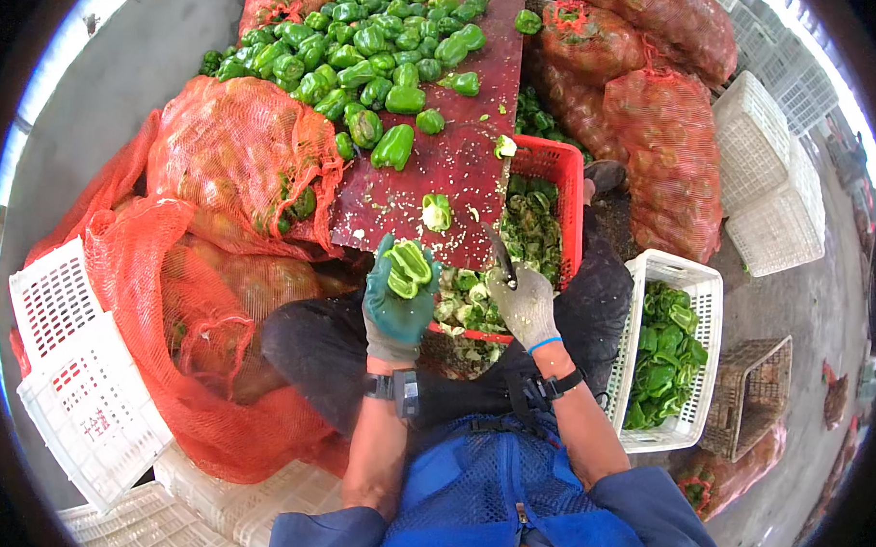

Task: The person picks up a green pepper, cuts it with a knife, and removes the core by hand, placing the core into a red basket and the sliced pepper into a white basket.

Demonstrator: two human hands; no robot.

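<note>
My left hand [400, 317], in a green-coated work glove, cups a cut green bell pepper [409, 269] with its pale inner side facing up. In my right hand [529, 307], gloved in a light knit, is a small dark knife [504, 254] whose tip points away from me. Just beyond my left hand, a cut piece of pepper with its seedy core [436, 213] lies on the red board [464, 151]. A red plastic crate [572, 206] below my right hand holds pepper cores and trimmings [534, 212]; part of it is hidden under the board.
Many whole green peppers [359, 46] are piled on the board's far side. Red mesh sacks [232, 150] stand left, and more sacks [666, 151] stand right. A white crate [712, 297] of cut peppers [663, 361] sits by my right leg, beside a brown crate [748, 400].
</note>
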